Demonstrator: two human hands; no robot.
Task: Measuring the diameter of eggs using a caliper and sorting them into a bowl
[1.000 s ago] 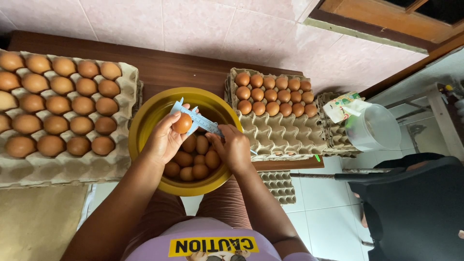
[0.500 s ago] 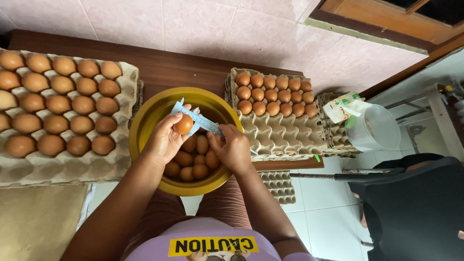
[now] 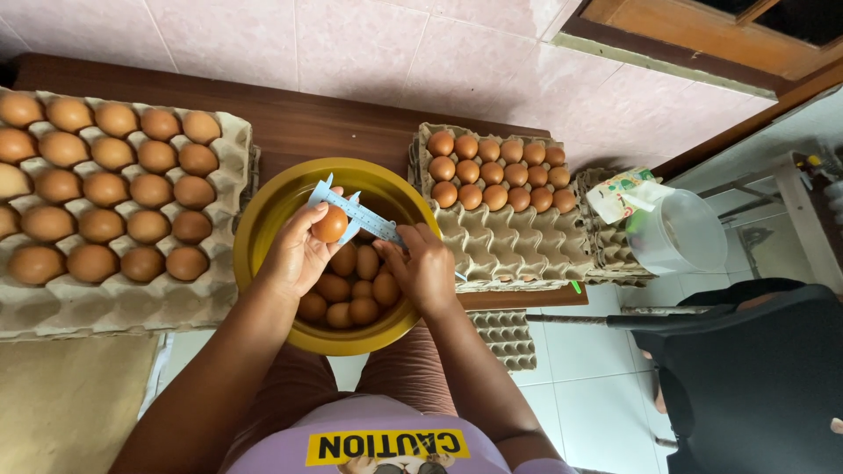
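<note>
My left hand holds a brown egg over a yellow bowl that sits on my lap. My right hand grips a light blue caliper, and its jaws sit around the egg. Several more brown eggs lie in the bottom of the bowl beneath both hands.
A cardboard tray full of brown eggs lies on the dark wooden bench to the left. A partly filled egg tray sits on a stack to the right. Beside it stand a clear plastic tub and empty trays on the tiled floor.
</note>
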